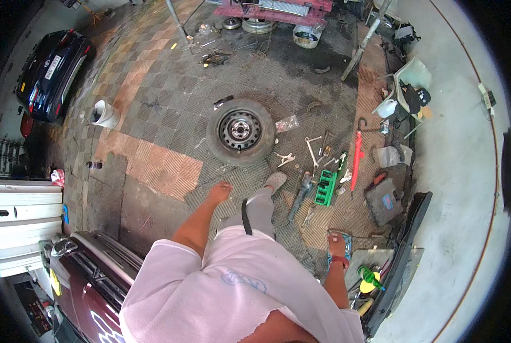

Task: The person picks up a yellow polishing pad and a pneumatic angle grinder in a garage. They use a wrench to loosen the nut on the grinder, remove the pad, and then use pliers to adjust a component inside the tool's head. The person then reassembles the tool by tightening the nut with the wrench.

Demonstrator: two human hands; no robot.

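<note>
Your left hand (220, 190) hangs free over the ribbed paving with its fingers curled loosely together and nothing in them. Your right hand (336, 244) is lower on the right, by your hip, just above a heap of tools; whether its fingers are apart or closed you cannot tell from here, and no object shows in it.

The thing nearest your left hand is the spare wheel (241, 131), lying flat on the ground ahead of you, hub face up (so its axle line points straight at the sky and it has no long axis across the floor). It is a round black rubber tyre around a dark steel rim with a ring of holes.

Right of it lie loose metal spanners (311, 150), a green plastic socket tray (326, 187) with its long side running away from you, and a red folded umbrella (356, 160) laid roughly parallel to that. A white bucket (104, 114) stands well apart on the left.
</note>
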